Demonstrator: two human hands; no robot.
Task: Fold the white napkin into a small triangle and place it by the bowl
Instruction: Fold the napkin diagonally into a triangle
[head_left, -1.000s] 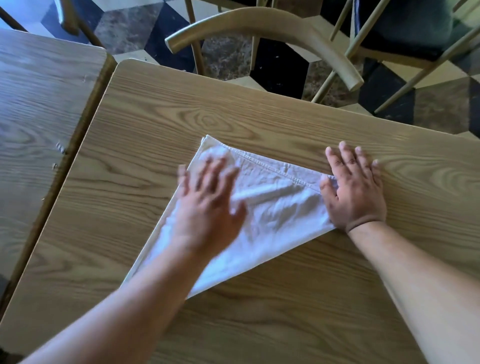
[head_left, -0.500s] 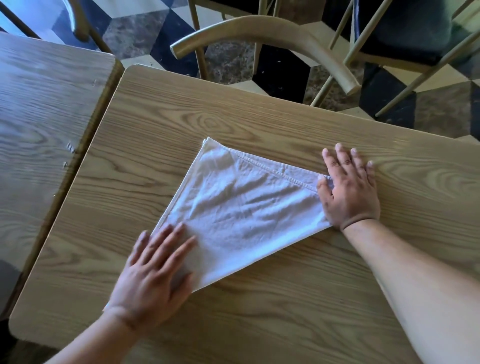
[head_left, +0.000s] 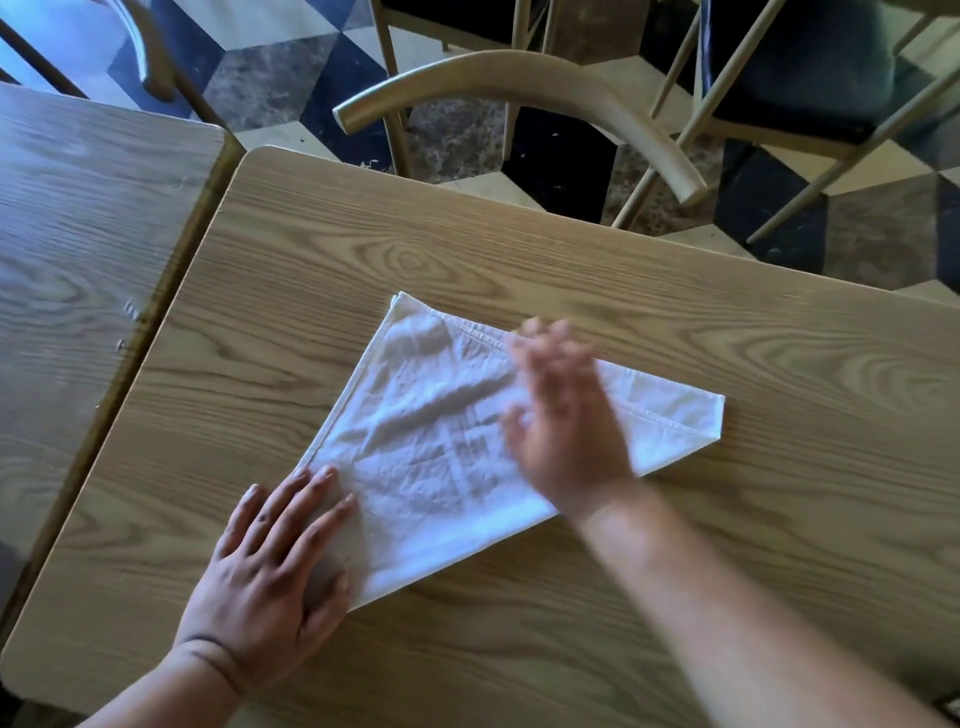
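The white cloth napkin, already a large wrinkled triangle, lies flat on the light wood-grain table. The left hand presses its near corner with fingers spread wide and flat, holding nothing. The right hand, blurred, sits over the middle of the cloth, open-palmed as far as the blur allows; I cannot tell whether it touches. Beyond its fingertips runs the hemmed edge. The risk: a sweep pushing toward the left hand could bunch the wrinkles, or drag the layers apart, skewing the next fold. No bowl is in view.
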